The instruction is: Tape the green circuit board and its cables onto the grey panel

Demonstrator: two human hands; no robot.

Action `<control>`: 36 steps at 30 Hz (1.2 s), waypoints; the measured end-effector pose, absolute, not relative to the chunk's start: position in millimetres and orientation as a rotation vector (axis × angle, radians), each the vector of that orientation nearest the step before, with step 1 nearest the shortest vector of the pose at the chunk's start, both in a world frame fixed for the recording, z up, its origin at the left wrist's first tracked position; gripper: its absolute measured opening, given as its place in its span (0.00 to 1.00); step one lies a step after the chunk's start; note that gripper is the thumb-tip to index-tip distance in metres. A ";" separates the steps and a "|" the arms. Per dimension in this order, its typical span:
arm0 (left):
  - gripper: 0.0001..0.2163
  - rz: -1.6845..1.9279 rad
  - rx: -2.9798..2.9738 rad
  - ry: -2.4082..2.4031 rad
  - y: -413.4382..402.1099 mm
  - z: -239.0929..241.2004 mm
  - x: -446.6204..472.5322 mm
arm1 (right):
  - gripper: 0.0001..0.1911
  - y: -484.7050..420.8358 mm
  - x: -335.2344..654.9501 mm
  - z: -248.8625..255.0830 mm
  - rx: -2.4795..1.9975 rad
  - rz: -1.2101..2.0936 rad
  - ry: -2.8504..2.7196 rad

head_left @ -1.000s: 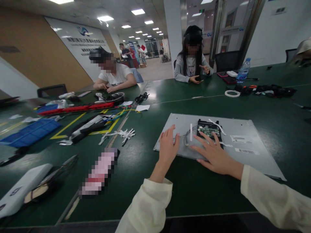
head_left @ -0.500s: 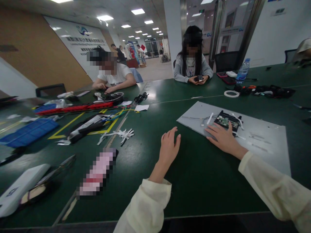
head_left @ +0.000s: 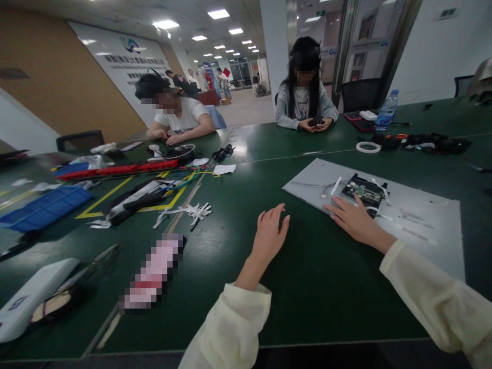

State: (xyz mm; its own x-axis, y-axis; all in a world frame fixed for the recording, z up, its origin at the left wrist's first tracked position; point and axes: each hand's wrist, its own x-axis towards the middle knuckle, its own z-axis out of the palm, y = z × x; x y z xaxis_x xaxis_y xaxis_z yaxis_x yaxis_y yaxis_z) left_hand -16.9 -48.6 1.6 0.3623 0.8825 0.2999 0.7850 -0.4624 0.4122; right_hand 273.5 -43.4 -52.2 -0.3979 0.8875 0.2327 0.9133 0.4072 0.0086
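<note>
Panel, flat, grey [head_left: 430,212]: lying on the green table [head_left: 307,292], right of centre, set askew. Mounted on it: circuit board [head_left: 367,192] in a black bracket; thin cable; white strips; labels, illegible.

Right hand [head_left: 355,221]: palm down over the panel's near edge, fingers extended, thumb apart, grasping nothing; covers part of the bracket. Thumb contact with the board: cannot tell. Right sleeve [head_left: 430,292], cream: hides the panel's near side.

Left hand [head_left: 269,233]: left of the panel and apart from it, fingers loosely curved, thumb free, nothing held.

Beyond the panel: white ring [head_left: 368,147]; black bundle [head_left: 434,143], touches of orange; water bottle [head_left: 386,113], upright, blue cap.

Left side: white strips in a loose heap [head_left: 197,212]; pink slab [head_left: 157,271], pixelated; white oblong device [head_left: 38,297]; blue plastic tray [head_left: 46,207]; red strip-shaped item [head_left: 119,171]; black cable coil [head_left: 223,152].

Far edge: two seated co-workers, one [head_left: 306,105] holding a small black object [head_left: 316,122].
</note>
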 end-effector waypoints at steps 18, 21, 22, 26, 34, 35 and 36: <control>0.18 0.667 2.447 1.477 -49.1 0.9 -18.1 | 0.26 0.1 351.5 -85.3 -2.133 -0.159 -2.040; 0.18 0.638 2.445 1.470 -49.6 0.8 -18.3 | 0.26 2.7 366.0 -85.6 -2.209 -0.120 -1.970; 0.19 0.627 2.446 1.467 -49.6 0.6 -18.4 | 0.26 3.2 369.3 -85.5 -2.228 -0.123 -1.948; 0.19 0.593 2.461 1.450 -49.0 -0.4 -18.2 | 0.26 5.0 377.6 -85.0 -2.237 -0.158 -1.907; 0.19 0.585 2.460 1.441 -47.8 -1.2 -17.3 | 0.26 8.7 400.9 -82.5 -2.303 -0.150 -1.765; 0.19 0.583 2.465 1.438 -47.8 -1.0 -17.0 | 0.25 8.9 402.3 -82.3 -2.312 -0.158 -1.758; 0.19 0.580 2.470 1.435 -47.8 -0.8 -16.6 | 0.25 8.9 402.8 -82.1 -2.321 -0.168 -1.757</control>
State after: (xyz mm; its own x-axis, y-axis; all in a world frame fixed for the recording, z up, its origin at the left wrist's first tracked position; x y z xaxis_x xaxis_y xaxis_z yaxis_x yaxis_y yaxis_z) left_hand -16.6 -47.8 -0.8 0.4435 0.8684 0.2220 0.7789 -0.4959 0.3839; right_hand 402.8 8.9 -82.1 0.2766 0.9341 0.2256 0.9599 -0.2577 -0.1100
